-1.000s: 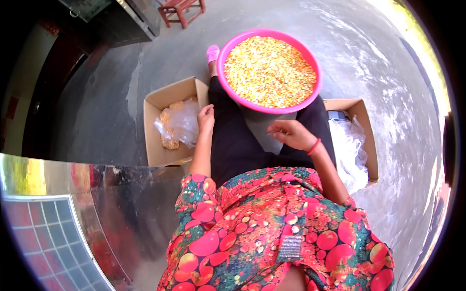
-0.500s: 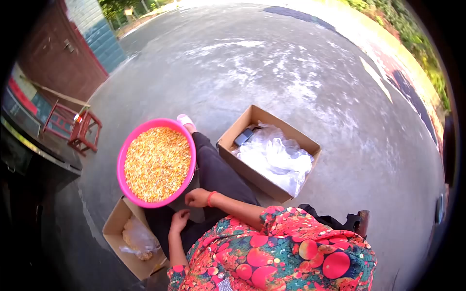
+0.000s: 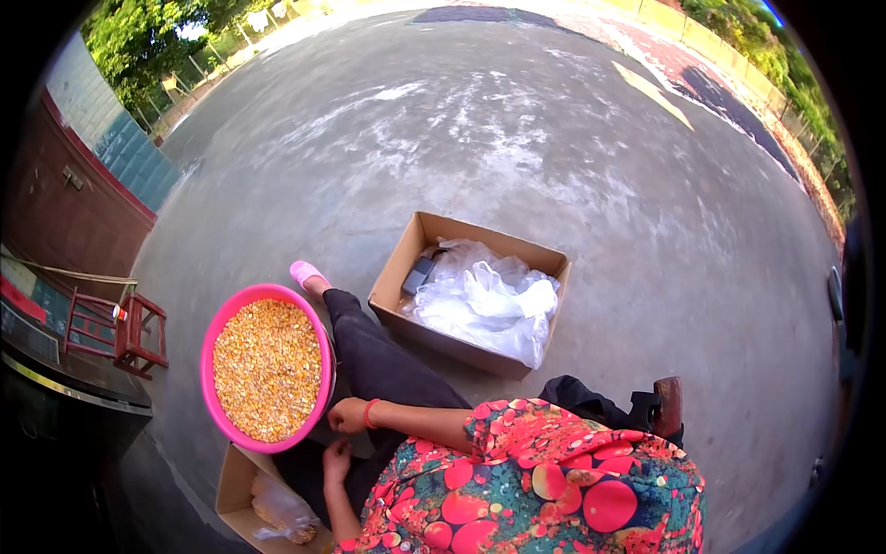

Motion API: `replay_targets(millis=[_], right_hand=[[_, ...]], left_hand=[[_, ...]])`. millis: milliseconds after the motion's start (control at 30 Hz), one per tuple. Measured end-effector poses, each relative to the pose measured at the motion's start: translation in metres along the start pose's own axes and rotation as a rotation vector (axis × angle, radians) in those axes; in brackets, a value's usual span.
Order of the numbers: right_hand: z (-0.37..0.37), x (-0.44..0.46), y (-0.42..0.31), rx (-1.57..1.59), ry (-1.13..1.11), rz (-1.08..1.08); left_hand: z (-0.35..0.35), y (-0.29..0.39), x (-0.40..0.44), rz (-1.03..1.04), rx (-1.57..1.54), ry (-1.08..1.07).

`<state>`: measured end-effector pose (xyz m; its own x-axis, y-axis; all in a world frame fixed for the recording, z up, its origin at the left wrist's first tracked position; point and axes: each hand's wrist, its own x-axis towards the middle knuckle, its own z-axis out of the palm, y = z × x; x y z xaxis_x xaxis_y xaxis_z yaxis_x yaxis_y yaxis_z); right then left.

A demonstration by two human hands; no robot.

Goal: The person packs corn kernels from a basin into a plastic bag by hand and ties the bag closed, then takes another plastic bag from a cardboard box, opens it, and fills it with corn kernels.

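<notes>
A pink basin (image 3: 210, 399) full of yellow corn kernels (image 3: 268, 369) stands in front of me on the left. My right hand (image 3: 348, 415), with a red band on the wrist, is just beside the basin's lower right rim. Its fingers are curled in, and whatever they hold is too small to make out. Just below it, over my lap, my left hand (image 3: 337, 459) is also closed, its contents hidden. The two hands are close together but apart. Under the basin's near side, a cardboard box (image 3: 233, 489) holds a clear plastic bag (image 3: 284, 510) with something yellowish-brown inside.
A larger cardboard box (image 3: 452, 346) with crumpled clear plastic bags (image 3: 489, 305) and a dark block-shaped object (image 3: 418, 277) stands right of my outstretched leg. A red wooden stool (image 3: 138, 332) is at the left, near a brown door (image 3: 74, 212). Concrete ground surrounds me.
My view has tilted up and turned, so the basin and both hands appear lower and farther left. Both hands stay closed beside the basin, with little other movement.
</notes>
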<state>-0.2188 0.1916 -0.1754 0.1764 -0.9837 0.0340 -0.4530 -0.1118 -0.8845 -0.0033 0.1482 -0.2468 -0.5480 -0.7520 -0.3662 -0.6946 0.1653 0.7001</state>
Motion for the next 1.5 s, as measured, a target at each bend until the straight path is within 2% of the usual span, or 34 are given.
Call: replay_targets(millis=[67, 167, 300, 700, 767, 867, 967, 1000, 1067, 1100, 1133, 1167, 1200, 1267, 1333, 1367, 1400, 1433, 1467, 1500], right_hand=[[0.004, 0.0, 0.003, -0.018, 0.011, 0.015], [0.007, 0.001, 0.004, -0.024, -0.005, 0.023], [0.006, 0.0, 0.002, -0.065, -0.012, 0.01], [0.002, -0.001, -0.003, -0.103, -0.025, 0.027], [0.003, 0.001, 0.001, -0.103, -0.044, 0.023], [0.001, 0.0, -0.003, -0.104, -0.044, 0.032], [0.014, 0.004, -0.016, -0.094, -0.01, 0.004], [0.011, 0.004, -0.012, -0.082, -0.085, 0.029], [0.028, 0.03, -0.031, -0.086, -0.089, -0.06], [0.031, 0.034, -0.023, -0.109, -0.105, -0.099], [-0.002, -0.007, 0.0, -0.129, -0.07, 0.035], [0.019, 0.004, 0.031, -0.144, 0.026, -0.076], [0.022, 0.007, 0.035, -0.123, -0.034, -0.044], [0.03, 0.023, 0.088, -0.009, -0.294, 0.125], [-0.006, -0.007, 0.006, -0.029, -0.106, 0.067], [-0.008, -0.006, 0.002, -0.041, -0.092, 0.046], [-0.027, -0.014, -0.035, -0.052, -0.075, 0.031], [-0.015, -0.01, -0.004, -0.041, -0.082, 0.043], [-0.013, -0.008, 0.004, -0.044, -0.094, 0.029], [-0.014, -0.008, 0.004, -0.03, -0.094, 0.042]], left_hand=[[0.002, 0.003, -0.003, -0.059, -0.059, -0.005], [-0.002, 0.014, -0.009, 0.013, -0.021, -0.018], [-0.004, 0.013, -0.007, -0.04, -0.086, -0.032], [-0.009, 0.016, -0.009, 0.08, -0.028, 0.047], [-0.026, 0.054, -0.028, -0.121, -0.494, 0.053], [-0.062, 0.105, -0.055, -0.161, -0.594, -0.093], [-0.096, 0.134, -0.084, 0.126, -0.567, -0.062], [-0.118, 0.163, -0.106, 0.183, -0.542, -0.027], [-0.138, 0.247, -0.123, 0.578, -0.517, -0.007], [-0.142, 0.288, -0.134, 0.693, -0.362, 0.057], [-0.116, 0.339, -0.128, 0.885, -0.31, 0.005], [-0.115, 0.375, -0.144, 0.993, -0.254, 0.057], [-0.114, 0.399, -0.146, 1.222, -0.243, 0.067], [-0.109, 0.444, -0.158, 1.506, -0.259, 0.0], [-0.089, 0.472, -0.174, 1.629, -0.326, 0.037], [-0.081, 0.483, -0.182, 1.664, -0.345, 0.025], [-0.065, 0.489, -0.187, 1.65, -0.334, 0.002], [-0.049, 0.495, -0.192, 1.635, -0.323, -0.021], [-0.02, 0.504, -0.187, 1.835, -0.565, 0.05], [-0.021, 0.507, -0.187, 1.927, -0.691, 0.085]])
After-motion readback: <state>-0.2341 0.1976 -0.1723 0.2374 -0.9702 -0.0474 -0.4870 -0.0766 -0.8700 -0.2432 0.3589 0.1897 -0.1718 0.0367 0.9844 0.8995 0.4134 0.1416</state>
